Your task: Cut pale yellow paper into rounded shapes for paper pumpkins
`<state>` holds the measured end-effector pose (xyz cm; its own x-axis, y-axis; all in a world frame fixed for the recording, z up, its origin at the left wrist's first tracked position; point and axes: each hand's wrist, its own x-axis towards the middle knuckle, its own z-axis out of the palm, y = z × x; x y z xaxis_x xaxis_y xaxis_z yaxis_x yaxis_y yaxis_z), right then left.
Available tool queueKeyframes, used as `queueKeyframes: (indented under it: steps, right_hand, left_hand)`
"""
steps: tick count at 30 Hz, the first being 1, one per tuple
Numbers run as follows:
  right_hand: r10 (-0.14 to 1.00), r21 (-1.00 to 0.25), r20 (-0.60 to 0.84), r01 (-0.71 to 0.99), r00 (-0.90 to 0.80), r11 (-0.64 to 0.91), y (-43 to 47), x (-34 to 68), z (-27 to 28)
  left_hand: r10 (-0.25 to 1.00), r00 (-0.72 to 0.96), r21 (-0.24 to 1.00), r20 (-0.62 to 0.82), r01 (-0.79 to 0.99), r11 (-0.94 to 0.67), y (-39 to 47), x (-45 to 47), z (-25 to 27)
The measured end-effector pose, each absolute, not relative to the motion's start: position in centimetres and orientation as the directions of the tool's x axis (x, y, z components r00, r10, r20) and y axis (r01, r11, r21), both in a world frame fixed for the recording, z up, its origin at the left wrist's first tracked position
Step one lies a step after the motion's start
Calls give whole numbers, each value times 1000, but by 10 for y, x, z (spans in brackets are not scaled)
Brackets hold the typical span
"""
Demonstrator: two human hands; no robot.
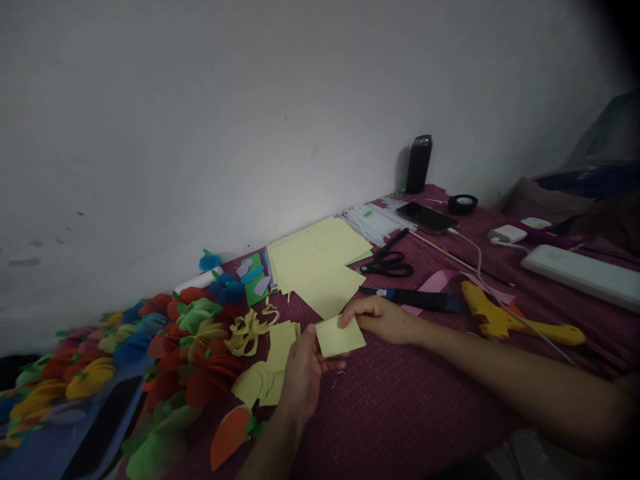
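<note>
Between my two hands is a small square of pale yellow paper (341, 339). My left hand (306, 367) grips its left side, thumb on top and fingers underneath. My right hand (377, 319) pinches the upper right edge. Whether it is one sheet or a thin stack I cannot tell. Left of my left hand lie yellow paper rectangles (281, 347), rounded yellow cut pieces (253, 383) and curly yellow paper strips (250, 331). Large yellow sheets (320, 257) are spread just beyond my hands.
Paper pumpkins (213, 370) in several colours crowd the left. Beyond my right hand lie scissors (387, 265), a blue-handled cutter (423, 299) and a yellow glue gun (520, 323). A phone (426, 217), black can (419, 165), tape roll (463, 204) and white power strip (585, 273) sit farther right.
</note>
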<state>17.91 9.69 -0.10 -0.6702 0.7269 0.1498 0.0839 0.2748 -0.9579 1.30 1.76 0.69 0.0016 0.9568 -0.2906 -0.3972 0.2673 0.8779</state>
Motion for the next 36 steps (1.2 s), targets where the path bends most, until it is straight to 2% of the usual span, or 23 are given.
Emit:
queueKeyframes:
  steps: [4, 8, 13, 16, 22, 28, 36]
  right_hand:
    - [749, -939, 177, 118, -638, 323, 98, 179, -3]
    - [759, -944, 179, 108, -626, 312, 98, 179, -3]
    - [797, -992, 123, -55, -591, 112, 100, 177, 2]
    - [801, -999, 42, -44, -598, 19, 101, 177, 2]
    - [723, -985, -65, 159, -688, 63, 101, 179, -6]
    - [688, -977, -50, 177, -724, 116, 100, 180, -5]
    - [714, -947, -11, 237, -701, 218, 101, 181, -4]
  left_hand:
    - [966, 0, 932, -259, -261, 250, 15, 16, 3]
    - [964, -15, 940, -267, -226, 257, 15, 17, 2]
    - [963, -79, 942, -256, -242, 231, 18, 16, 0]
    - [968, -127, 957, -217, -224, 185, 19, 14, -2]
    - [974, -142, 965, -178, -216, 145, 20, 13, -5]
    - [970, -148, 962, -192, -225, 156, 21, 14, -4]
    - [973, -128, 966, -189, -201, 162, 20, 13, -6]
